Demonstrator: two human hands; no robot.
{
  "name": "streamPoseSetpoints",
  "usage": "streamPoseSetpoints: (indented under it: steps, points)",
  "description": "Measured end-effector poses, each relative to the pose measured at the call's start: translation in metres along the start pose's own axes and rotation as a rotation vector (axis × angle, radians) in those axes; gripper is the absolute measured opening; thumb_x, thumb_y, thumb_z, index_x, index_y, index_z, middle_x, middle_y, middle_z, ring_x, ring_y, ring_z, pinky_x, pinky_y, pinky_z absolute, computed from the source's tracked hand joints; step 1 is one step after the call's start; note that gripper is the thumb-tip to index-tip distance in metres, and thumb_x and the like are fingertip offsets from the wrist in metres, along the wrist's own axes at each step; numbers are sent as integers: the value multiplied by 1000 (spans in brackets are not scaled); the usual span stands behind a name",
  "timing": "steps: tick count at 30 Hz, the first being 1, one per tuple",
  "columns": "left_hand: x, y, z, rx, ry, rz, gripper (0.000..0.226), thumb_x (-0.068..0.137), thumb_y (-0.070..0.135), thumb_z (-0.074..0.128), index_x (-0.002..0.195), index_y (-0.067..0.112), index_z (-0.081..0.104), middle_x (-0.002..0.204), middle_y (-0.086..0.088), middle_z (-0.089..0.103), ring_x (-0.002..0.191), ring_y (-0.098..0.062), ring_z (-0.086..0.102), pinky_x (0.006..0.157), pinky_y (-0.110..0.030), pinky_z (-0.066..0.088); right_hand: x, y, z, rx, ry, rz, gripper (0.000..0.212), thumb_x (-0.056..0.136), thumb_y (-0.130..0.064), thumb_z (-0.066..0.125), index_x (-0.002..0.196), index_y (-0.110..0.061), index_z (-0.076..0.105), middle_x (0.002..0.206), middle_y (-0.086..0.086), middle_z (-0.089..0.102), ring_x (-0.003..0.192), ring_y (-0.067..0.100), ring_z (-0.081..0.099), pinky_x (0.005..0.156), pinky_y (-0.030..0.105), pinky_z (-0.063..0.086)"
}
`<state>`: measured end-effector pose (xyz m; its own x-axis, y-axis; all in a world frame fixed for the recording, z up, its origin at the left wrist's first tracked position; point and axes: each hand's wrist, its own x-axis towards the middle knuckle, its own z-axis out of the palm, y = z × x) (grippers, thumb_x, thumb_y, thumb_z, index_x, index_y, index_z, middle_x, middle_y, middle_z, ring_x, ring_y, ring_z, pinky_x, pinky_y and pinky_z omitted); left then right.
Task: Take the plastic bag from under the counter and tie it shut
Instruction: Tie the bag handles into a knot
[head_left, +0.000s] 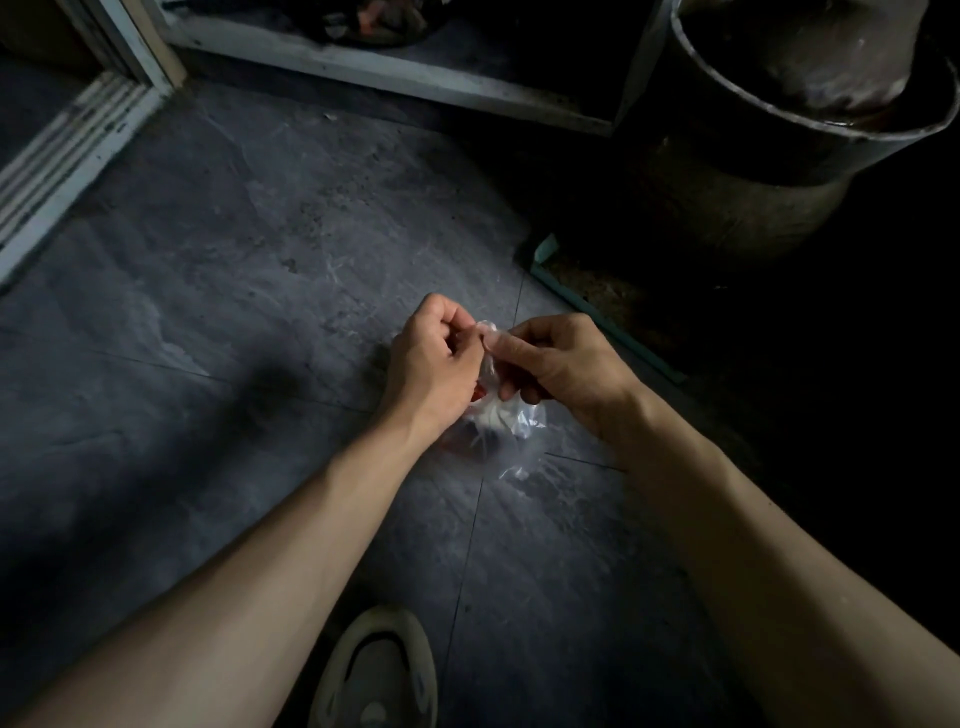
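Note:
A small clear plastic bag (511, 423) hangs just above the dark tiled floor at the middle of the view, with red and dark contents showing through it. My left hand (434, 366) pinches the bag's twisted top from the left. From the right, my right hand (558, 364) grips the same neck, fingers curled around the plastic. The two hands nearly touch above the bag, and they hide most of the neck.
A white-framed shelf opening (395, 73) under the counter lies at the top, with dim items inside. A large dark metal pot (779, 130) stands at the top right. A white door frame (67, 166) runs along the left. My shoe (376, 670) is at the bottom.

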<state>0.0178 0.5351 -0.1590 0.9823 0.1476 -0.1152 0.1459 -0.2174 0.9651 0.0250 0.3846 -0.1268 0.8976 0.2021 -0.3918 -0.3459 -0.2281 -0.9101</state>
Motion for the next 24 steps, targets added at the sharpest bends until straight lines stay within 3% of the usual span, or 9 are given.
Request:
streamPoseSetpoints:
  steps: [3, 8, 11, 14, 17, 24]
  points:
    - [2, 1, -3, 23, -22, -1, 17, 91, 28, 69, 90, 15, 58, 76, -4, 69, 66, -16, 67, 58, -33, 58, 2, 0, -2, -87, 23, -25, 23, 89, -26, 74, 82, -4, 69, 65, 10, 74, 52, 16, 63, 45, 23, 46]
    - [2, 4, -4, -32, -22, 10, 16, 89, 22, 72, 86, 13, 59, 72, -4, 68, 55, -2, 61, 47, -16, 48, 3, 1, -1, -167, 18, -11, 26, 87, -31, 76, 85, -6, 69, 63, 12, 73, 52, 19, 64, 47, 28, 45]
    - [1, 5, -5, -29, -18, 20, 18, 88, 21, 73, 81, 17, 57, 62, 7, 68, 53, -1, 62, 45, -19, 50, 3, 0, -1, -120, -3, 21, 30, 85, -33, 78, 86, -4, 70, 73, 18, 75, 60, 24, 66, 50, 29, 47]
    - [2, 6, -6, -28, -46, 33, 20, 87, 23, 74, 77, 20, 56, 60, 10, 68, 56, -3, 64, 48, -28, 56, 4, 1, 1, -145, 35, 12, 26, 84, -31, 78, 82, -7, 68, 68, 15, 74, 57, 23, 66, 48, 30, 46]
    - [2, 8, -7, -20, -43, 59, 20, 87, 22, 74, 77, 19, 57, 59, 11, 68, 53, -2, 62, 46, -17, 50, 5, 1, 5, -185, 96, 4, 27, 84, -35, 76, 79, -10, 67, 66, 13, 74, 54, 20, 66, 50, 34, 46]
    - [-1, 9, -7, 10, -52, 88, 18, 89, 18, 72, 85, 8, 59, 69, 0, 67, 52, -1, 60, 43, -16, 46, 2, 3, 11, -285, 237, -39, 31, 89, -32, 70, 75, -6, 65, 54, 4, 65, 41, 4, 56, 41, 19, 41]
